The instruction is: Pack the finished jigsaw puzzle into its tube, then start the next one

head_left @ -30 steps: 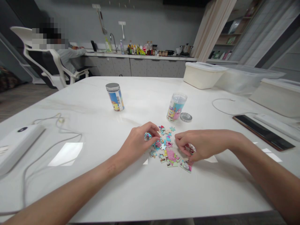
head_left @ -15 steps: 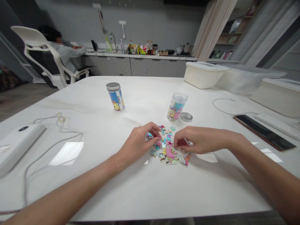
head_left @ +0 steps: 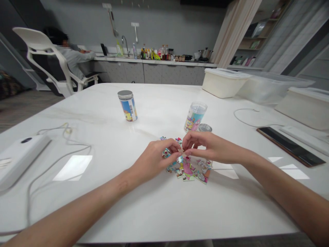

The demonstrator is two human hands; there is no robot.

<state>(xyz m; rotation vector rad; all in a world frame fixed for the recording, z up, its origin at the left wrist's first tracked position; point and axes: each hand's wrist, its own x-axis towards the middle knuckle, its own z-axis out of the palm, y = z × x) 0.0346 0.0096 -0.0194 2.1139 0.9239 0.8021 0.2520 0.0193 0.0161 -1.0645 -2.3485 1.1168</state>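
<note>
Both hands meet over a small heap of colourful jigsaw pieces (head_left: 188, 168) on the white table. My left hand (head_left: 158, 156) is closed in a pinch on a small pale puzzle piece (head_left: 181, 151). From the other side my right hand (head_left: 209, 147) grips the same piece between thumb and fingers. Under the hands, part of the heap is hidden; a pink figure shows on several pieces. Just behind stands a clear cartoon-printed jar (head_left: 194, 116) without its lid. The round metal lid (head_left: 205, 127) lies beside it, partly covered by my right hand.
A second cartoon jar (head_left: 128, 106), lidded, stands at the back left. White storage boxes (head_left: 223, 82) line the right rear. A power strip (head_left: 23, 157) with cables is at left, a dark flat bar (head_left: 290, 145) at right. Beyond the table, a person (head_left: 74, 60) sits at the counter.
My right hand has moved left and up from the heap's right side to meet my left hand. A pale piece now shows between their fingertips. The left hand has shifted slightly right.
</note>
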